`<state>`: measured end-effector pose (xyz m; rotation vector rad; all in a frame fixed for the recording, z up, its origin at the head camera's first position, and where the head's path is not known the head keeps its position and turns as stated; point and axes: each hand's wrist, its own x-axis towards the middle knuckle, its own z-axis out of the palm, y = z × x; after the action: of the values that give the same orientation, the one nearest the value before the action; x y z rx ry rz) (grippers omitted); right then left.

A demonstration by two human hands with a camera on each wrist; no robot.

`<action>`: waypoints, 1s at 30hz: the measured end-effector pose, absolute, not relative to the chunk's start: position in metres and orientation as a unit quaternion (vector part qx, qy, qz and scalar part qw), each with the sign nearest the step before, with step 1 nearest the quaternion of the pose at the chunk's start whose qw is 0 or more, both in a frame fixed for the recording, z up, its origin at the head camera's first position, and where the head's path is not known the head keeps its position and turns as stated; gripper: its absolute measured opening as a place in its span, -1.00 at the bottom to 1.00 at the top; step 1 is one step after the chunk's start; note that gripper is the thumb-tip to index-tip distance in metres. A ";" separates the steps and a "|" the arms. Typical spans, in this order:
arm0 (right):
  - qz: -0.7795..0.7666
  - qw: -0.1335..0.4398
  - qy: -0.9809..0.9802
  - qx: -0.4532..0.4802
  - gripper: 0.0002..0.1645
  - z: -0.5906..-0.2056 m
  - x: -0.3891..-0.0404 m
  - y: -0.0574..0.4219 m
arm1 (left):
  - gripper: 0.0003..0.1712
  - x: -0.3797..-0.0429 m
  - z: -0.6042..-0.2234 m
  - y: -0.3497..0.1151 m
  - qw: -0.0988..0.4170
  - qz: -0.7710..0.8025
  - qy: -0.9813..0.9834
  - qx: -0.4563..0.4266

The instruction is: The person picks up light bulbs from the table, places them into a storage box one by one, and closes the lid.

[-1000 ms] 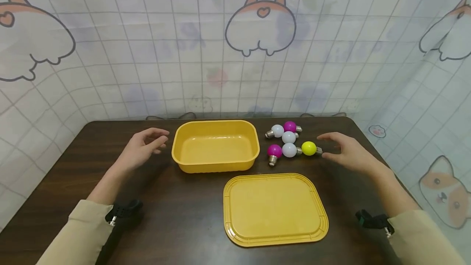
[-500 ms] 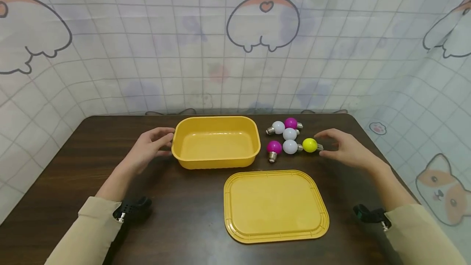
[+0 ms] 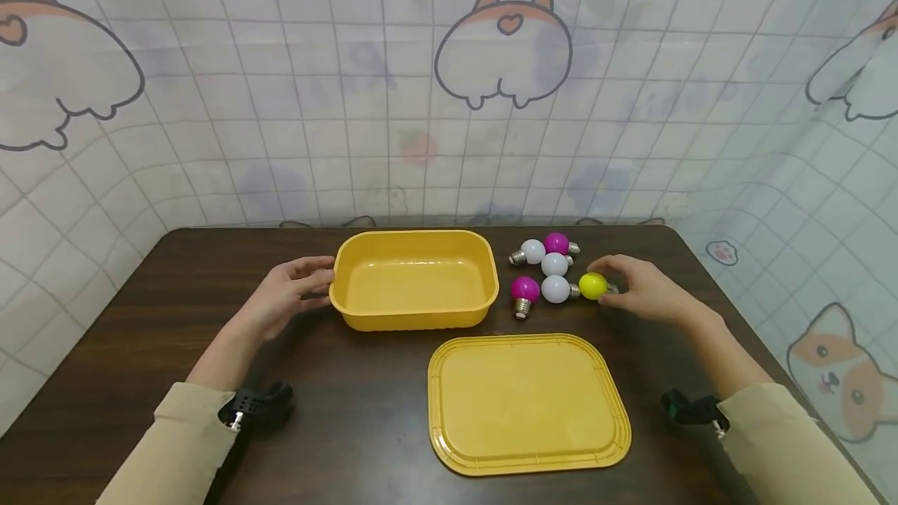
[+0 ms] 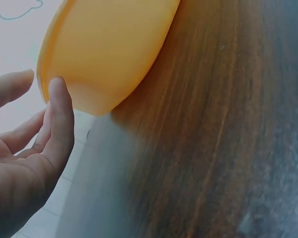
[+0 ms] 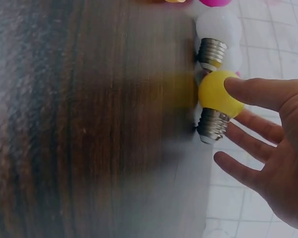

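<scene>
My left hand (image 3: 284,298) is at the left end of the yellow plastic box (image 3: 414,318), fingertips right at its wall. In the left wrist view its fingers (image 4: 62,114) are loosely bent beside the box's rim, not wrapped round it. On the right, my right hand (image 3: 648,287) has thumb and fingers on either side of a yellow light bulb (image 3: 592,285). The right wrist view has the thumb (image 5: 258,91) against the bulb's round globe, with other fingers behind it; its metal screw base (image 5: 212,126) shows below. The bulb lies on the table beside a white bulb (image 3: 555,289).
Several more bulbs lie close together right of the box, among them a magenta bulb (image 3: 525,289) at the front and another white bulb (image 3: 533,251) behind. A yellow lid (image 3: 529,404) lies flat in front. Patterned cloth (image 3: 421,100) hangs behind the dark wooden table (image 3: 337,411).
My left hand has moved right to reach the box's left end. My right hand has moved left onto the yellow bulb, thumb and fingers coming round it.
</scene>
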<state>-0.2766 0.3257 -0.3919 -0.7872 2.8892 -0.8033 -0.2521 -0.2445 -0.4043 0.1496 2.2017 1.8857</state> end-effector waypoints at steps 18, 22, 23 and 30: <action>-0.258 0.024 0.936 -0.239 -0.48 -0.400 -0.274 0.323 | -0.27 -0.259 -0.403 -0.244 0.128 0.663 0.736 0.045; -0.249 0.024 0.938 -0.238 -0.48 -0.401 -0.273 0.324 | -0.26 -0.259 -0.404 -0.245 0.136 0.665 0.733 0.045; -0.248 0.025 0.939 -0.238 -0.49 -0.401 -0.273 0.324 | -0.26 -0.259 -0.404 -0.245 0.137 0.666 0.732 0.044; -0.248 0.013 0.937 -0.244 -0.48 -0.398 -0.272 0.331 | -0.26 -0.259 -0.404 -0.245 0.139 0.669 0.729 0.046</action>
<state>-0.2723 0.3309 -0.3983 -0.7609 2.9204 -0.7738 -0.2591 -0.2449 -0.4044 0.1326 2.1062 1.9337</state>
